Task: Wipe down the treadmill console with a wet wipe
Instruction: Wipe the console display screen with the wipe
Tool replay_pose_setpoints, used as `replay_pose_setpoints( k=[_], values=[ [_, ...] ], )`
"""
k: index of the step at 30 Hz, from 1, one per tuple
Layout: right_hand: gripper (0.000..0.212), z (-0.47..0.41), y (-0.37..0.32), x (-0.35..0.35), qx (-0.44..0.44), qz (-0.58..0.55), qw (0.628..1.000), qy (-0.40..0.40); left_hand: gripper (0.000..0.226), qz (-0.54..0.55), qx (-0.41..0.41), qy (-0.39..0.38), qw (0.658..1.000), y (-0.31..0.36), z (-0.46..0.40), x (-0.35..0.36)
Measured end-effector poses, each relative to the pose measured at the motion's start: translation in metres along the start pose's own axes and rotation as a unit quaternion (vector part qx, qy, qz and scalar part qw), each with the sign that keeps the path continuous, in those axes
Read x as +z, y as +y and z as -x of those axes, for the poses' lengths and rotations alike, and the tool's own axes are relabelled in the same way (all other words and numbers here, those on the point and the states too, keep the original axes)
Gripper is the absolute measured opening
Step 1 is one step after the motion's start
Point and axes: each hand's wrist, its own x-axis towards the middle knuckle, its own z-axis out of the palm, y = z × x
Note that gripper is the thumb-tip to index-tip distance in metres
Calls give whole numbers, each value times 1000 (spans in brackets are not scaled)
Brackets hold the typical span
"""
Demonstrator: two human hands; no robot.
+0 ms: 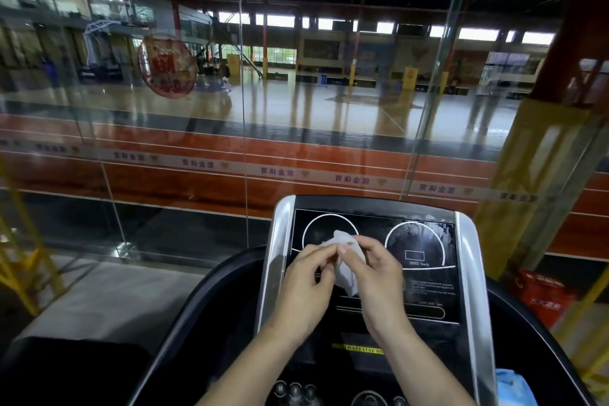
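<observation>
The treadmill console (428,293) is a black glossy panel with two white dial rings and silver side rails, standing in the lower middle of the head view. A crumpled white wet wipe (346,269) hangs in front of its left dial. Both hands pinch the wipe: my left hand (304,283) grips its left side, and my right hand (375,270) holds its top with thumb and fingers. The hands are held just in front of the screen. Whether the wipe touches the panel is unclear.
A glass wall (197,142) stands right behind the console, with a sports hall beyond it. Black curved handrails (204,300) flank the console. Round buttons (296,389) sit below my forearms. A blue packet (510,386) lies at the lower right and a red box (540,297) stands on the floor.
</observation>
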Motion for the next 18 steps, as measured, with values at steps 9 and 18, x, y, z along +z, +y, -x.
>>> replay_pose_setpoints(
  k=[9,18],
  values=[
    [19,-61,6,16,-174,254,951,-28,39,-269,47,75,959,-54,-3,-42],
    [27,-108,53,26,-352,542,740,-185,45,-451,101,65,884,-96,-35,-58]
  ],
)
